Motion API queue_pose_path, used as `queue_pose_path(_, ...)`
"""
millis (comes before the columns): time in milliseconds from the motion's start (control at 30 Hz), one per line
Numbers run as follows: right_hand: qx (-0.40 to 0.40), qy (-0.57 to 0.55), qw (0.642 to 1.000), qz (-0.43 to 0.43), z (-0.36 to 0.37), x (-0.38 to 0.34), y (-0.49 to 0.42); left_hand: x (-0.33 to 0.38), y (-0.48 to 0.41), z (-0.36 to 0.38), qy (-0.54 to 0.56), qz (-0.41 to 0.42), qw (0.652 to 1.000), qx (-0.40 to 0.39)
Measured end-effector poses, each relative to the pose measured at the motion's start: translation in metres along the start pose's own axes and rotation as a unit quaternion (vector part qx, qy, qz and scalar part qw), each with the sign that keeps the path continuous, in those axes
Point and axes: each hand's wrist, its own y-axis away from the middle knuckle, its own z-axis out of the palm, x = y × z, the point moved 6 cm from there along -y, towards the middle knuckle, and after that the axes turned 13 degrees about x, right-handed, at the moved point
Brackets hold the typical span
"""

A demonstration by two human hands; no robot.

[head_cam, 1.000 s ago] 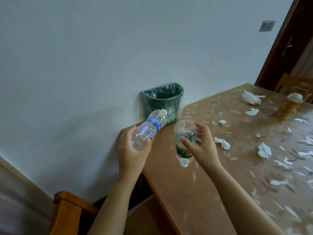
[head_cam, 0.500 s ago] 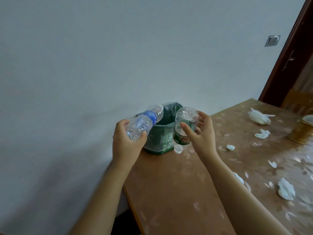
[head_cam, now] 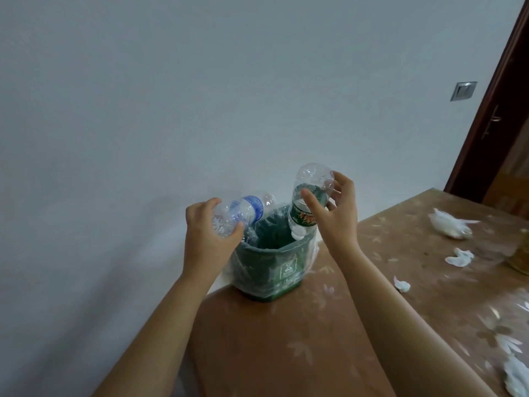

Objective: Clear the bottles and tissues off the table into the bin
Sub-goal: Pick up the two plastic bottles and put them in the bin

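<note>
The left fingers [head_cam: 212, 202] curl round the base of the blue bottle [head_cam: 249, 209], which is tilted with its neck over the bin [head_cam: 274, 270]. The right fingers [head_cam: 310, 200] pinch the green bottle [head_cam: 313, 176] upside down, cap over the bin's mouth. Within the last second both bottles rose from beside the bin to above it, so release looks imminent. The visible part of the bin's inside holds nothing. Tissues [head_cam: 449, 227] still litter the counter [head_cam: 286, 353].

Pale wall [head_cam: 200, 96], wall switch [head_cam: 463, 91], dark wooden door [head_cam: 492, 133]
</note>
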Motion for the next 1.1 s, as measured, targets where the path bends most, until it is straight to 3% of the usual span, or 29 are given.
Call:
queue_pose_path(500,-0.004,0.030,0.999,0.041,0.037,0.080,-0.027,-0.024,-0.004,0.046,-0.023,0.034,0.999,-0.026)
queue_pose_path(1100,-0.081,0.212,0.968,0.109,0.035,0.167,-0.023,-0.053,0.001,0.075,-0.022,0.020,0.999,-0.043)
